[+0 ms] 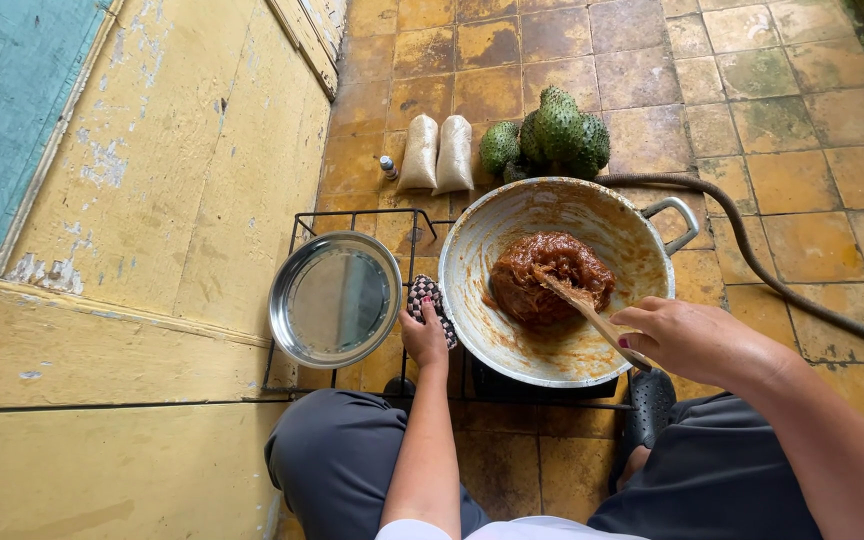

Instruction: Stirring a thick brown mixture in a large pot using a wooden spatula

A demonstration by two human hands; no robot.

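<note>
- R fingers are curled tight round the handle of a wooden spoon; right hand is held over the near-right rim of the wok.
- Spoon blade is pushed into the brown paste, which is heaped at the wok's centre w/ smears spread up the inner wall.
- L fingers are pressed together, flat on a checkered cloth clamped vs. the wok's left rim; left hand is set just left of the wok.
- Wok is seated on a black wire stove frame; one loop handle is seen at its far-right edge.
- Steel plate is laid just left of the wok, on the same frame.
- Two white bags and a small bottle are placed beyond the wok, far-left.
- Green spiky fruits are piled right behind the wok.
- A hose is run from behind the wok out to the right across the floor tiles.
</note>
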